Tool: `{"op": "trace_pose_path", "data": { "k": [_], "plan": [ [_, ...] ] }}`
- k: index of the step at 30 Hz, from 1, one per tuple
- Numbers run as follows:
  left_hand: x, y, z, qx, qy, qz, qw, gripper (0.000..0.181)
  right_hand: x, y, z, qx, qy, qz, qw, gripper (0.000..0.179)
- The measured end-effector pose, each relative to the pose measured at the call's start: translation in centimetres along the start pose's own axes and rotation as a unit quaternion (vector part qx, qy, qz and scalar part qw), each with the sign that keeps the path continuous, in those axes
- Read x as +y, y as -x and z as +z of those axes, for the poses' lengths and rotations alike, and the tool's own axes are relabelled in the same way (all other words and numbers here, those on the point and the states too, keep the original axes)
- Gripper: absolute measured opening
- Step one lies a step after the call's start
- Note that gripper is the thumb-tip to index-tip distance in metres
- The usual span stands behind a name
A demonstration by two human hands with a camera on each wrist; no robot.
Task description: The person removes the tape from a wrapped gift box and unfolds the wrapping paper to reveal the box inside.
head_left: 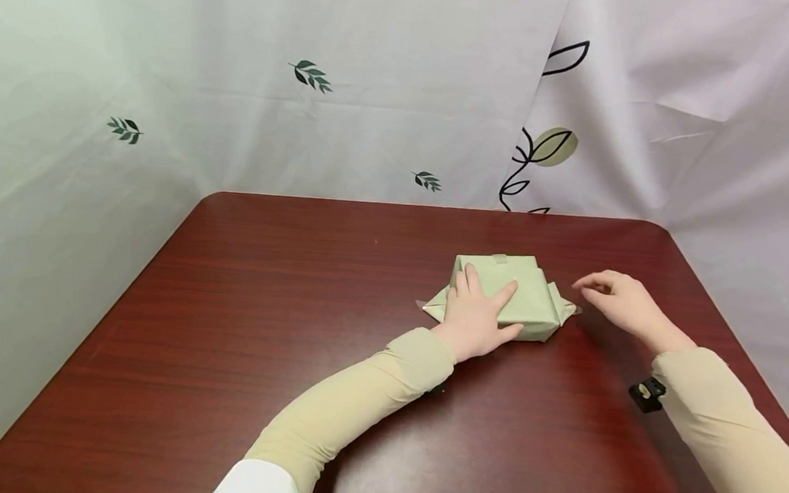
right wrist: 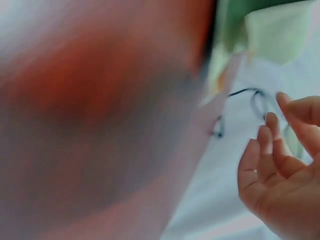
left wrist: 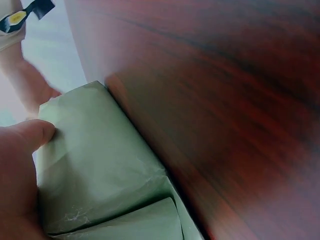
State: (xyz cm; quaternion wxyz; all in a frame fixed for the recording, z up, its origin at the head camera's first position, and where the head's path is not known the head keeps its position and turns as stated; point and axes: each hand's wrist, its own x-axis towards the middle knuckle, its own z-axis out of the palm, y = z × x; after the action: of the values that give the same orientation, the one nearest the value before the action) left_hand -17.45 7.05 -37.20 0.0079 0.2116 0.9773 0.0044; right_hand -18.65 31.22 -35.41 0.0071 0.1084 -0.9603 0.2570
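A box-shaped package wrapped in pale green paper (head_left: 531,298) lies on the table, right of the middle in the head view. My left hand (head_left: 475,318) rests on its top with fingers spread; in the left wrist view the thumb (left wrist: 42,132) touches the paper. Folded paper flaps stick out at both ends, the right flap (head_left: 564,306) and the left flap (head_left: 436,304), with clear tape at their tips. Just right of the package, my right hand (head_left: 627,302) hovers with fingers loosely bent, holding nothing. The right wrist view shows this hand (right wrist: 280,175) apart from the paper.
The dark red wooden table (head_left: 260,306) has rounded far corners. White curtains with leaf prints (head_left: 382,32) hang behind it and along both sides. A small black device (head_left: 647,394) is strapped at the right wrist.
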Motion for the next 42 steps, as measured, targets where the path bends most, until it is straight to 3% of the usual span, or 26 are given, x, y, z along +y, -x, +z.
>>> {"op": "trace_pose_path", "data": {
  "k": [3,8,11,15,18,26,33,42],
  "plan": [
    [-0.2,0.0,0.0,0.0,-0.003,0.002,1.0,0.066,-1.9,-0.5,0.1,0.01,-0.018,-0.011,0.9997,0.025],
    [-1.2,-0.1,-0.2,0.01,0.014,0.034,0.9993,0.069,-4.1,-1.7,0.9,-0.015,-0.03,-0.033,0.9989,0.028],
    [-2.2,-0.2,-0.5,0.01,0.072,0.06,0.9955,0.069,-4.7,-2.2,1.4,-0.02,-0.023,-0.051,0.9982,0.026],
    [-3.7,-0.3,-1.1,-0.004,0.173,0.076,0.982,0.065,-4.7,-2.5,1.7,-0.017,-0.008,-0.066,0.9977,0.022],
    [-4.7,-0.6,-1.4,0.006,0.206,0.08,0.9753,0.063,-4.4,-2.5,1.8,-0.016,-0.002,-0.066,0.9977,0.024],
    [-6.3,-0.8,-1.7,0.051,0.117,0.115,0.9851,0.051,-4.1,-2.6,1.5,-0.041,0.005,-0.065,0.997,0.045],
    [-7.0,-0.7,-1.2,0.024,0.119,0.135,0.9833,0.051,-4.4,-2.6,1.7,-0.054,0.014,-0.072,0.9958,0.048],
    [-7.7,-1.5,-1.6,0.02,0.096,0.16,0.9822,0.059,-4.3,-2.2,1.2,-0.059,0.025,-0.064,0.9959,0.049]
  ]
}}
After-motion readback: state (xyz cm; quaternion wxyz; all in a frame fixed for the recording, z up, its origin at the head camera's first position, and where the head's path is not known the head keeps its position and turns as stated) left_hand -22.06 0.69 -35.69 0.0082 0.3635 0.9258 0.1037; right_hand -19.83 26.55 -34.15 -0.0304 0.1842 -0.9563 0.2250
